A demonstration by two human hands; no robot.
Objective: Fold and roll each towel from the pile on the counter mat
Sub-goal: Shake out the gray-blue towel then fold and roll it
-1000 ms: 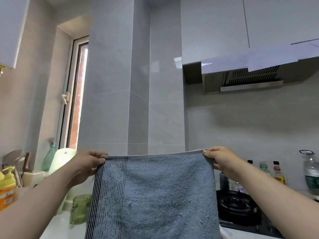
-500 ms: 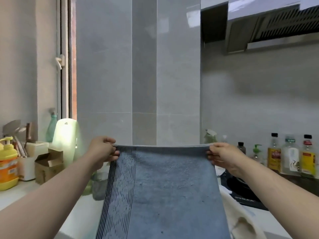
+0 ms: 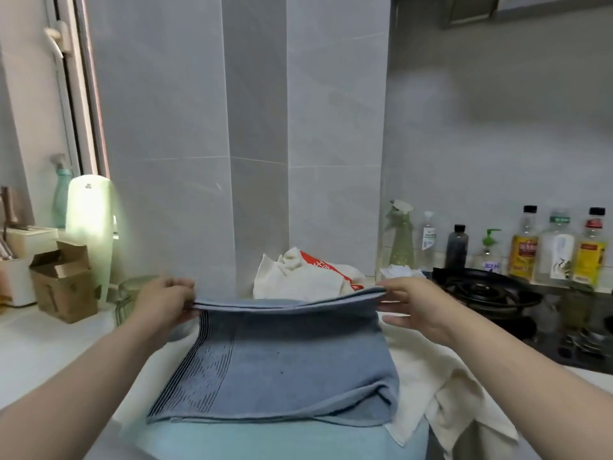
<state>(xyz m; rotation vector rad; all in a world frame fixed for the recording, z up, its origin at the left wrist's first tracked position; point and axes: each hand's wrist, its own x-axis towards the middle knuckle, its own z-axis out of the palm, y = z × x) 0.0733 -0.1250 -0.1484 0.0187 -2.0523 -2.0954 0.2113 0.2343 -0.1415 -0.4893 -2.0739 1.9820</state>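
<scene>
Doubled blue towel, soft terry with dark ribbed stripes down its left side, lying flat on a pale-blue mat at the near edge of the desk. Far hem lifted: fingers of the left hand curled, pinching its left corner; fingers of the right hand straighter, blurred, apparently nipping the right corner. Crumpled cream towels touching the right side. Open cardboard box at the left; glass bottles of yellow and clear liquids along the back right edge.
</scene>
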